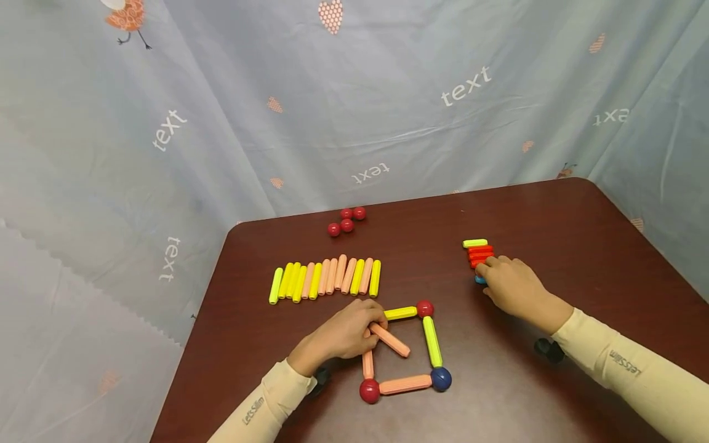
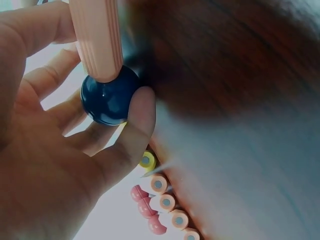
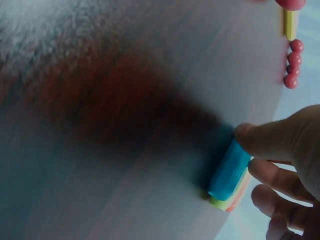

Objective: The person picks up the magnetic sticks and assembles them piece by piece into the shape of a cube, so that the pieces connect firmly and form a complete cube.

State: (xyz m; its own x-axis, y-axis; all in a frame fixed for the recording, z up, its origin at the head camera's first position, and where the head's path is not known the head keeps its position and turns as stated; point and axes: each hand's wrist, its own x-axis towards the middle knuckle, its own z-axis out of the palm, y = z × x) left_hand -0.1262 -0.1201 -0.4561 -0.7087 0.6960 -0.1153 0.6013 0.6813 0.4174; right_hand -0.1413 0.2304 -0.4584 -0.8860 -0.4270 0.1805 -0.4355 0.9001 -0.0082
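Note:
My left hand (image 1: 349, 329) grips a dark blue ball (image 2: 107, 102) at the far left corner of a square frame of magnetic rods and balls. A peach rod (image 1: 390, 340) sticks out from that ball and slants over the frame's inside. The other corners are a red ball (image 1: 424, 309), another red ball (image 1: 369, 391) and a blue ball (image 1: 440, 379). Yellow, lime and peach rods form the sides. Over at the right, my right hand (image 1: 512, 286) pinches a blue rod (image 3: 231, 170) between thumb and finger, beside several red rods (image 1: 480, 253) and a lime rod (image 1: 474, 243).
Behind my left hand lies a row of yellow and peach rods (image 1: 326, 277). Several loose red balls (image 1: 346, 225) sit near the back edge of the brown table (image 1: 421, 227). A patterned curtain (image 1: 354, 123) hangs behind it.

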